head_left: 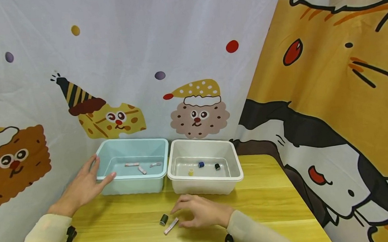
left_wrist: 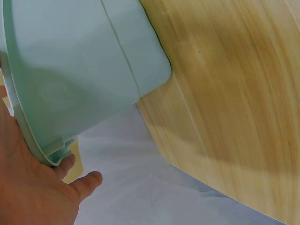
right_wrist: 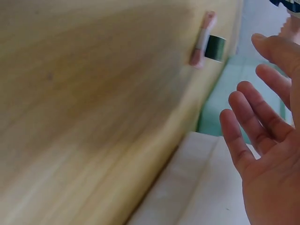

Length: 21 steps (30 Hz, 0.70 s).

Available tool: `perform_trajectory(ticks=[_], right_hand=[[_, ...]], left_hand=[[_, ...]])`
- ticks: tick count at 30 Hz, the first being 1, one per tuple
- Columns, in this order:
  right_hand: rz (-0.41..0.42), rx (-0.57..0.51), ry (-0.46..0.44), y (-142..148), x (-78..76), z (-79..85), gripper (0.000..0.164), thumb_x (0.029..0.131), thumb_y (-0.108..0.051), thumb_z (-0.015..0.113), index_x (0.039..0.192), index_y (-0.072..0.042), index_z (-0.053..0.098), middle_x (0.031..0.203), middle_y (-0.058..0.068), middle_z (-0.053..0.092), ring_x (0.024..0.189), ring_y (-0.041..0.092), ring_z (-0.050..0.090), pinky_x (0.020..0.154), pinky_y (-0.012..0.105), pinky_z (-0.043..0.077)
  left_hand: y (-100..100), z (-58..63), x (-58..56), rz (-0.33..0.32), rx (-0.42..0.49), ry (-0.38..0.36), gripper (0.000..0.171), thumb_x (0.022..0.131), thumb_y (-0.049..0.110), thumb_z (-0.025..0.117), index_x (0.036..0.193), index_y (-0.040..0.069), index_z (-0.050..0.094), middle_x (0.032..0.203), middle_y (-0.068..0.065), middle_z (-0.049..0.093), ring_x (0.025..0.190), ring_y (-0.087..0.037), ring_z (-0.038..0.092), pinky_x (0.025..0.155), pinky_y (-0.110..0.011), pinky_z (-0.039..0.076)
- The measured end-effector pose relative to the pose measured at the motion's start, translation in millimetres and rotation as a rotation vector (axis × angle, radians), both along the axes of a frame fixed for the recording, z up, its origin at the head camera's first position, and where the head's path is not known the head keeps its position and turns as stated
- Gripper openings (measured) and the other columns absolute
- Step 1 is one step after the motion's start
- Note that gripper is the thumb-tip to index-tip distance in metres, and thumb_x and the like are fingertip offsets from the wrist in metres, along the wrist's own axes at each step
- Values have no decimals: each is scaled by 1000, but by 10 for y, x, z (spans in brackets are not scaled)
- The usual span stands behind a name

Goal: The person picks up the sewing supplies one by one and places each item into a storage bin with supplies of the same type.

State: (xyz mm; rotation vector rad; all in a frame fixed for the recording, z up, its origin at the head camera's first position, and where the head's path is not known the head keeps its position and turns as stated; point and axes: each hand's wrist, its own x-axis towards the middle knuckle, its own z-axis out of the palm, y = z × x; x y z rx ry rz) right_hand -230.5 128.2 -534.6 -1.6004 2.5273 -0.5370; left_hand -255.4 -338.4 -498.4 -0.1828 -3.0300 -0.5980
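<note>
My left hand rests against the left rim of a light blue bin, its fingers spread. In the left wrist view the same hand touches the bin's rim. My right hand hovers over the table with fingers loosely bent and nothing between them. Just left of its fingertips lie a dark green thread spool and a pink skein of floss with a white band. The right wrist view shows the skein beside the spool, apart from the hand.
Several pale pink skeins lie inside the blue bin. A white bin to its right holds a blue spool, a black spool and a yellow spool. Behind the wooden table hangs a printed curtain.
</note>
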Motion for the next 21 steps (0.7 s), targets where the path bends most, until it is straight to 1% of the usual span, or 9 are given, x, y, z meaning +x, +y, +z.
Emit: perform_trajectory(ticks=[4, 8, 11, 16, 21], right_hand=[[3, 52, -6, -28, -21, -106, 45, 109, -42, 85, 151, -28, 77, 145, -12, 73, 132, -2, 68, 119, 18, 55], [-10, 83, -27, -49, -25, -181, 49, 106, -49, 87, 152, -32, 76, 144, -15, 71, 129, -4, 66, 115, 18, 56], [-14, 87, -39, -67, -25, -210, 52, 104, -51, 89, 152, -33, 76, 144, -15, 71, 129, -4, 66, 116, 20, 57], [-17, 93, -40, -87, -39, -257, 56, 102, -54, 91, 152, -34, 76, 145, -14, 70, 128, -4, 65, 114, 18, 57], [-24, 99, -43, -106, -65, -321, 55, 101, -56, 91, 150, -36, 77, 143, -14, 70, 125, -5, 64, 111, 16, 56]], left_hand=[[1, 7, -2, 1, -5, 2, 116, 117, 74, 50, 180, -15, 9, 190, -41, 4, 164, -73, 29, 125, -90, 37], [3, 9, 1, 4, -7, 2, 117, 117, 74, 51, 179, -15, 10, 190, -42, 5, 164, -73, 29, 126, -90, 37], [2, 8, 6, 8, -10, 4, 117, 116, 73, 52, 179, -15, 10, 189, -42, 6, 164, -73, 30, 126, -90, 38], [3, 3, 5, 1, -16, 13, 116, 117, 73, 51, 179, -16, 11, 189, -42, 7, 163, -73, 31, 125, -89, 39], [-1, -5, 6, 1, -8, 15, 116, 116, 74, 52, 179, -15, 11, 190, -41, 6, 164, -72, 30, 125, -89, 39]])
